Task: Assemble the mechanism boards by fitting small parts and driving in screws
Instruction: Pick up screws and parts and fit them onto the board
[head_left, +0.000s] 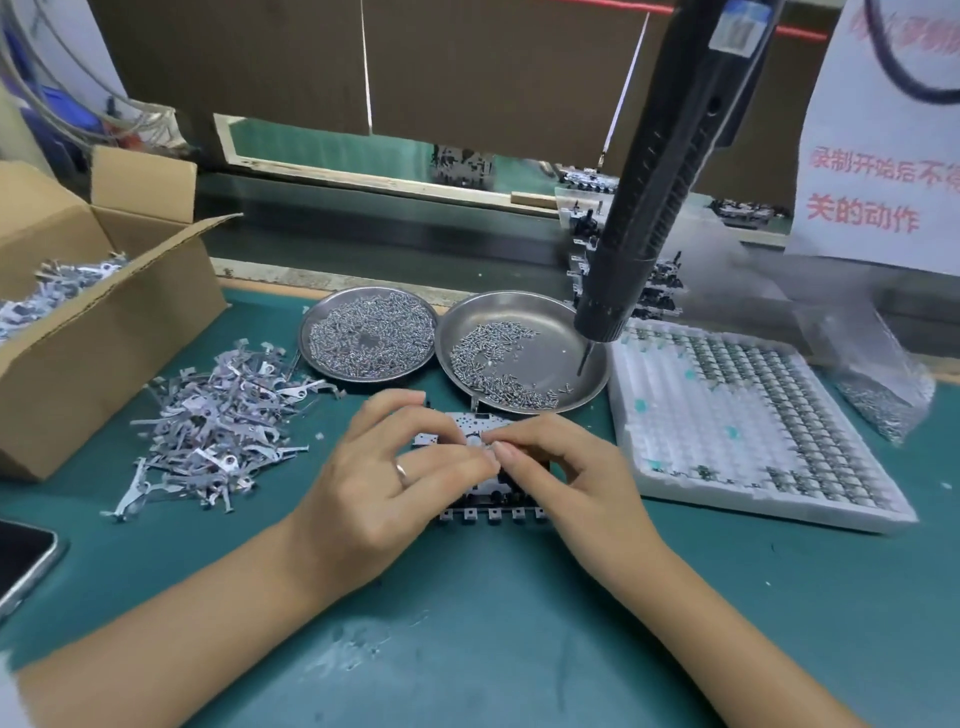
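A metal mechanism board lies on the green mat in front of me, mostly hidden under both hands. My left hand, with a ring on one finger, rests over the board's left side, its fingers curled toward the middle. My right hand comes in from the right, and its fingertips meet the left hand's over the board, pinching a small part too small to make out. An electric screwdriver hangs above the right dish, untouched.
Two round steel dishes stand behind the board: the left dish holds small springs or rings, the right dish screws. A pile of metal levers lies left, beside a cardboard box. A white parts tray sits right; a phone lies near-left.
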